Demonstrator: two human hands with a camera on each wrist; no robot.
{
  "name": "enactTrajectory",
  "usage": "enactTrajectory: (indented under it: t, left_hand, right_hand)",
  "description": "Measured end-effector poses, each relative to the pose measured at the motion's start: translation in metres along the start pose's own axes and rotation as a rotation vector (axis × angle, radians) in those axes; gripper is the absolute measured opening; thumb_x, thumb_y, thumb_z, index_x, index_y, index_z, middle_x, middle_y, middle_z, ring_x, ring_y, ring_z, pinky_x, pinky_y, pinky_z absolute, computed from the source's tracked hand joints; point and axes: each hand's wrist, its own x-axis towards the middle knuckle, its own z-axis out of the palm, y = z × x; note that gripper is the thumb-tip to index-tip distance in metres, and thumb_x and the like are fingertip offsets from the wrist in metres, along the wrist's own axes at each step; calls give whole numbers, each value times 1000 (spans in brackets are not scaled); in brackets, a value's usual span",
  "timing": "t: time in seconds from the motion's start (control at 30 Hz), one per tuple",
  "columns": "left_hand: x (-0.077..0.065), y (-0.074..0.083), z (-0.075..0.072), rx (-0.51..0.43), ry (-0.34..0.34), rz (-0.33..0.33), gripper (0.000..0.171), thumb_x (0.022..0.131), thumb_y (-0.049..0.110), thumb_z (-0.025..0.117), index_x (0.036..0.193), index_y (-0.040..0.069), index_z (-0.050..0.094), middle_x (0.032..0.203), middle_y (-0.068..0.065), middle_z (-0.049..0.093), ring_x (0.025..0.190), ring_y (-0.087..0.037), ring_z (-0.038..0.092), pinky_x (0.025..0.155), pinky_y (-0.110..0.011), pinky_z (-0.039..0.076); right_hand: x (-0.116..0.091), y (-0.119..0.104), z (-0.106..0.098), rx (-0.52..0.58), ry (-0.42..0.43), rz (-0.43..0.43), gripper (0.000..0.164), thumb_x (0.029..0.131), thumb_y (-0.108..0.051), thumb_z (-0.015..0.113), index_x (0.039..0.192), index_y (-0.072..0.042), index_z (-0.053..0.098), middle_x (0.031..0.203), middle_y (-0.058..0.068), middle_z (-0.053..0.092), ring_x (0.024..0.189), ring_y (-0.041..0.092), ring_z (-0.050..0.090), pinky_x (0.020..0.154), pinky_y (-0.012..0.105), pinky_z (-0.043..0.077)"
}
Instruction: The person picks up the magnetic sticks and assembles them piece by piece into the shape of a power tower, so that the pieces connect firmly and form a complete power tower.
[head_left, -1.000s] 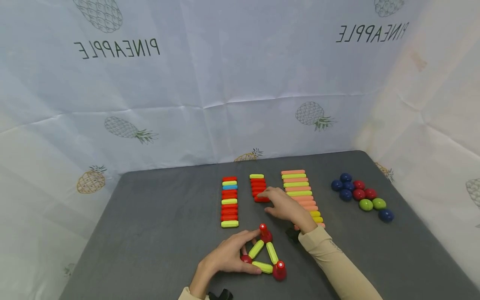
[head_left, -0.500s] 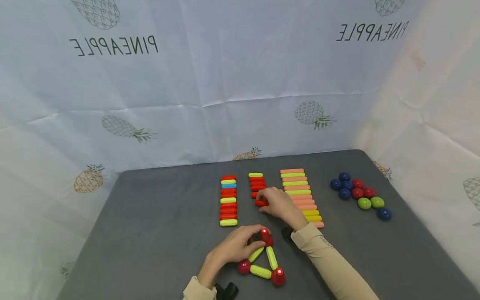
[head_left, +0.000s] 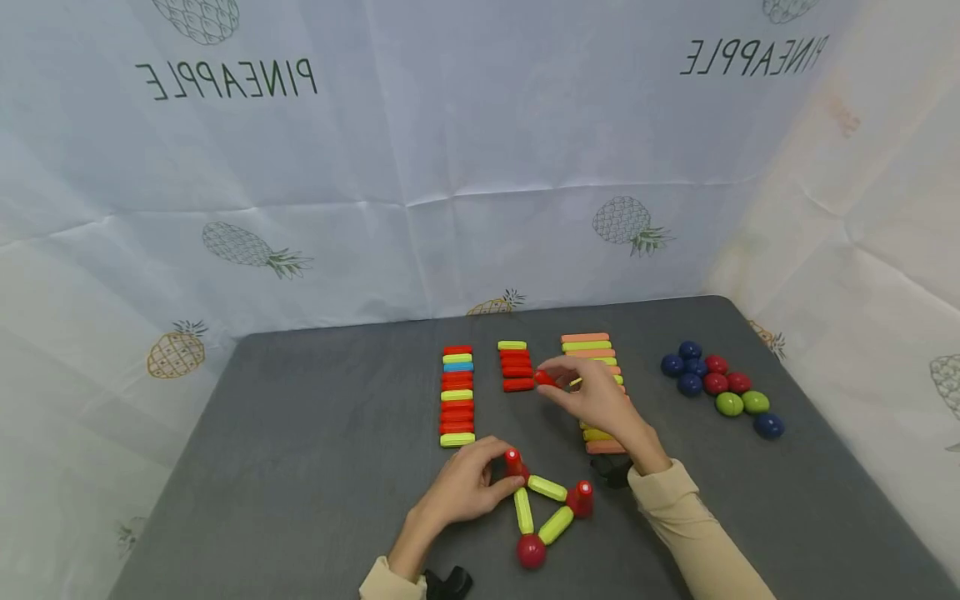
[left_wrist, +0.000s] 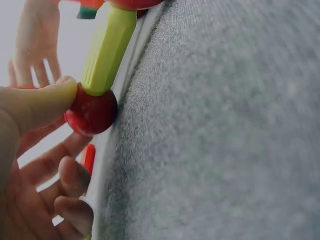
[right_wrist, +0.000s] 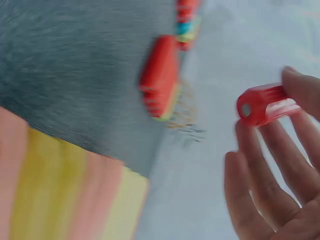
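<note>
My right hand (head_left: 596, 398) pinches a red magnetic rod (head_left: 545, 379) just right of the short red column; a silvery disc shows on its end in the right wrist view. Nearer to me lies a triangle made of yellow-green rods (head_left: 548, 487) and red balls, one ball (head_left: 531, 551) at its front corner. Short red rods stand up from the other two corners, such as the right upright rod (head_left: 584, 490). My left hand (head_left: 465, 483) grips the triangle at its far left corner, the thumb against the red ball (left_wrist: 95, 112) there.
A column of red, yellow-green and blue rods (head_left: 457, 396) lies at the left, a shorter, mostly red column (head_left: 516, 362) in the middle. Orange and yellow rods (head_left: 587, 338) lie partly behind my right hand. Blue, red and green balls (head_left: 716, 383) cluster far right on the grey table (head_left: 315, 467).
My right hand has taken the nearest red rod from the middle column and drawn it right. The triangle has turned counter-clockwise in my left hand, its bare ball swinging from left to front.
</note>
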Motion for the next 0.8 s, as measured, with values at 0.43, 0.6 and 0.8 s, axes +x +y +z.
enactTrajectory:
  t: [0.43, 0.6, 0.8]
  left_hand:
    - [-1, 0, 3, -24, 136, -53, 14, 89, 28, 80, 94, 19, 70, 80, 1, 66, 54, 4, 46, 52, -17, 43]
    - [-1, 0, 2, -24, 132, -69, 16, 87, 30, 81, 92, 18, 72, 75, -3, 65, 48, 4, 41, 47, -17, 39]
    - [-2, 2, 3, -12, 102, -99, 22, 84, 37, 84, 87, 19, 71, 73, -3, 64, 46, 4, 39, 45, -18, 37]
  right_hand:
    - [-81, -50, -20, 319, 89, -148, 26, 88, -4, 78, 111, -12, 68, 99, 4, 76, 83, 4, 72, 76, 24, 61]
    - [-112, -49, -4, 278, -78, -148, 26, 91, -20, 79, 116, -13, 73, 104, 2, 78, 82, 0, 70, 72, 29, 62]
    - [-129, -32, 11, 247, -228, -73, 27, 92, -29, 77, 113, -11, 74, 98, -2, 77, 81, -5, 66, 70, 28, 61]
